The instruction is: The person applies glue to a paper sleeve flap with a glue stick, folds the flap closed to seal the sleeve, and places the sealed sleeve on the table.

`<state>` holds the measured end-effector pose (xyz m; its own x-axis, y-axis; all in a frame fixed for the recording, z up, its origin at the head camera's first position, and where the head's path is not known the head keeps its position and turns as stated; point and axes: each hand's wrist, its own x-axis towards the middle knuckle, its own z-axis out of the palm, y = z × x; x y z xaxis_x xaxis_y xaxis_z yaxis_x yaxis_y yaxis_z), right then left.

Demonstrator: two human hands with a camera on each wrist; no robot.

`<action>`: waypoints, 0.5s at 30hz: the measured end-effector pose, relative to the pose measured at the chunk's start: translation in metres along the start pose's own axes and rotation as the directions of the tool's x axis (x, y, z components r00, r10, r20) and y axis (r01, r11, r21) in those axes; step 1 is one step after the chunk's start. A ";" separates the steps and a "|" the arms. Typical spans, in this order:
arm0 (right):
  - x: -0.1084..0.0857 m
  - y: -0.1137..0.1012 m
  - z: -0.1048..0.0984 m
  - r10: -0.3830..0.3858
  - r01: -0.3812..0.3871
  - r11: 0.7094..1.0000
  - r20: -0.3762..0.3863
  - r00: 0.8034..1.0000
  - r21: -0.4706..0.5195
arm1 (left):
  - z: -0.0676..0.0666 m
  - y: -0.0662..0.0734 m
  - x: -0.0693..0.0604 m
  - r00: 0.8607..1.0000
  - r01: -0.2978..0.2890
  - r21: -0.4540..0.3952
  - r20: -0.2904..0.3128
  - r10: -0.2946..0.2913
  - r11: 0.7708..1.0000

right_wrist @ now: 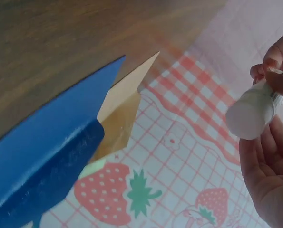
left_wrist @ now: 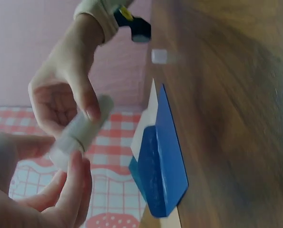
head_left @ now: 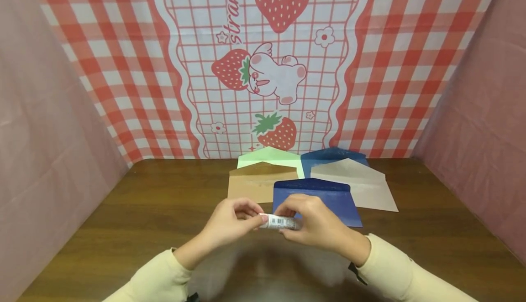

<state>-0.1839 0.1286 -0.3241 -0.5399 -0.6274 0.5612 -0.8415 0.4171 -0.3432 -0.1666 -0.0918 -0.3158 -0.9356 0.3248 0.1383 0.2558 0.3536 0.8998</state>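
Both hands meet at a white glue stick [head_left: 278, 221] with a barcode on its side, held roughly level above the table. My left hand [head_left: 230, 222] pinches its left end between thumb and fingers. Round its right end curl the fingers of my right hand [head_left: 314, 222]. Just behind the hands lies a dark blue envelope [head_left: 324, 205], flap up, with pale shiny streaks near the fold. A small white piece [left_wrist: 159, 56], perhaps a cap, sits on the table in the left wrist view. Fingers hide parts of the stick.
Farther back lie a tan envelope [head_left: 250, 188], a light green envelope [head_left: 267, 158], a teal-blue envelope [head_left: 334, 156] and a pale envelope [head_left: 370, 190], flaps raised. The wooden table [head_left: 135, 215] ends at a strawberry-print cloth [head_left: 263, 124]; pink curtains [head_left: 472, 110] flank it.
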 end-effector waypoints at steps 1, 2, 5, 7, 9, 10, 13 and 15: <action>0.001 0.000 0.001 -0.017 0.017 1.000 -0.007 1.000 -0.020 | 0.000 0.001 0.000 1.000 0.014 -0.002 -0.017 -0.014 1.000; 0.001 0.001 0.001 -0.027 0.027 0.999 -0.009 1.000 -0.029 | 0.001 0.001 0.000 0.999 0.023 -0.003 -0.034 -0.023 1.000; 0.003 0.002 0.001 -0.011 0.011 1.000 0.008 1.000 -0.009 | 0.002 0.002 0.000 0.998 0.010 -0.002 -0.066 -0.010 1.000; 0.004 0.003 0.000 0.028 -0.029 0.999 0.031 0.999 0.028 | 0.002 0.001 0.000 0.997 -0.010 -0.010 -0.073 0.009 1.000; 0.005 0.004 -0.002 0.077 -0.082 0.993 0.062 0.995 0.082 | 0.002 -0.001 0.000 0.996 -0.054 -0.014 -0.070 0.053 0.998; 0.006 0.005 -0.002 0.102 -0.111 0.988 0.078 0.992 0.112 | 0.002 -0.001 0.000 0.995 -0.079 -0.013 -0.066 0.078 0.997; 0.006 0.006 -0.004 0.173 -0.200 0.957 0.142 0.975 0.210 | 0.001 -0.004 -0.001 0.985 -0.167 0.003 -0.049 0.167 0.986; 0.006 0.006 -0.005 0.206 -0.253 0.929 0.189 0.960 0.270 | 0.000 -0.006 -0.002 0.974 -0.226 0.012 -0.029 0.226 0.974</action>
<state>-0.1922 0.1307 -0.3196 -0.6953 -0.6405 0.3260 -0.6505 0.3681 -0.6643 -0.1663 -0.0946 -0.3213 -0.8601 0.3711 0.3499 0.4634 0.2818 0.8402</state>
